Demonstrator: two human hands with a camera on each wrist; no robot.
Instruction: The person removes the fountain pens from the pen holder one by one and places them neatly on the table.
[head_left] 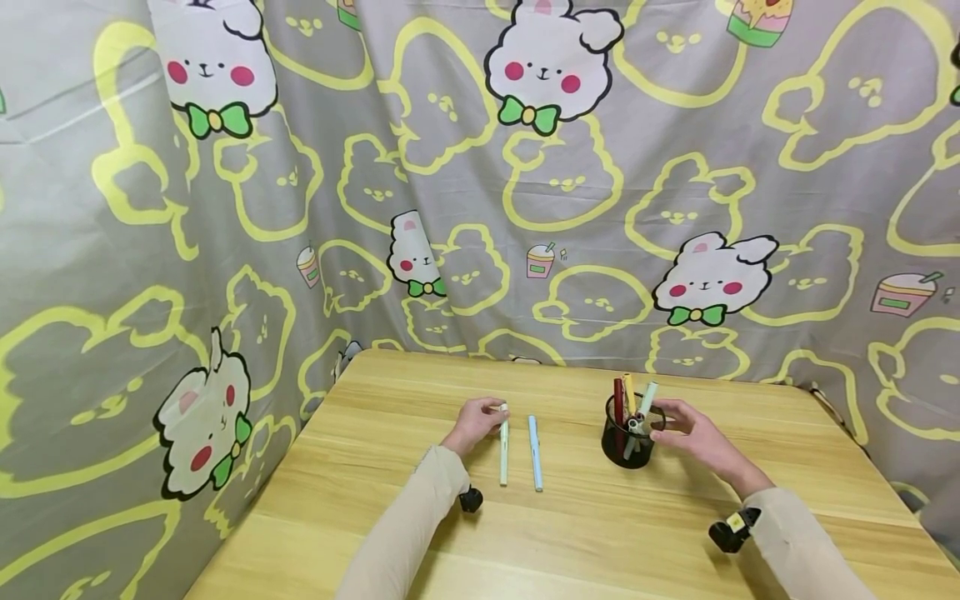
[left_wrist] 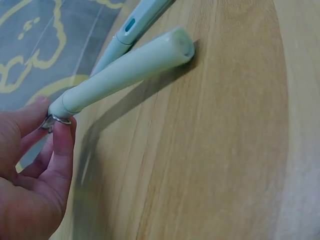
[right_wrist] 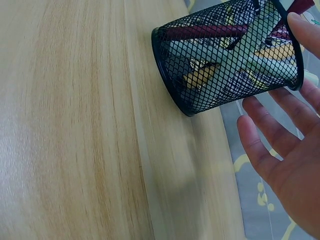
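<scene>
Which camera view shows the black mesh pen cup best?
The right wrist view: the pen cup looms largest there, so its mesh and the pens inside show clearly, though the frame's top edge crops it. The head view shows it nearly whole but small, upright on the table. The left wrist view does not show it.

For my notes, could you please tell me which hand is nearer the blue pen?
Left: the left hand is just left of the blue pen, pinching the pale green pen; the right hand is farther off, rightward, at the black mesh cup.
</scene>
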